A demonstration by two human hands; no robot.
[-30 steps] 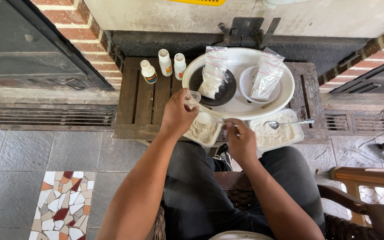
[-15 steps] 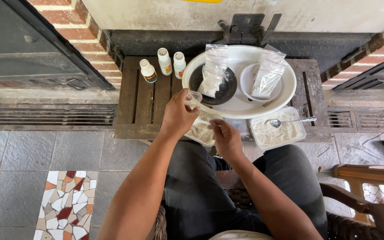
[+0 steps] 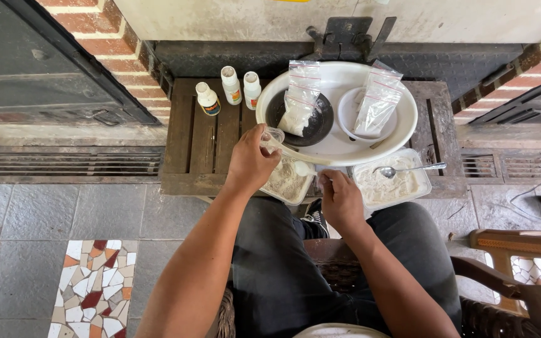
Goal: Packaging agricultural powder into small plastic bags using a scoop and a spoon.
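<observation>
View from above, seated person at low wooden table (image 3: 195, 144). Three small white bottles (image 3: 231, 85) stand at table's far left part. Big white basin (image 3: 339, 147) fills far middle; inside, black bowl (image 3: 317, 122) and white bowl (image 3: 352, 109), each with clear bag of white powder (image 3: 300, 94). Two clear trays of powder at near edge: left tray (image 3: 286, 181), right tray (image 3: 391, 184) with metal spoon (image 3: 408, 169). Left hand (image 3: 250, 161) grips small clear cup (image 3: 272, 138) over left tray. Right hand (image 3: 340, 199) pinches small white scoop (image 3: 305, 168) beside it.
</observation>
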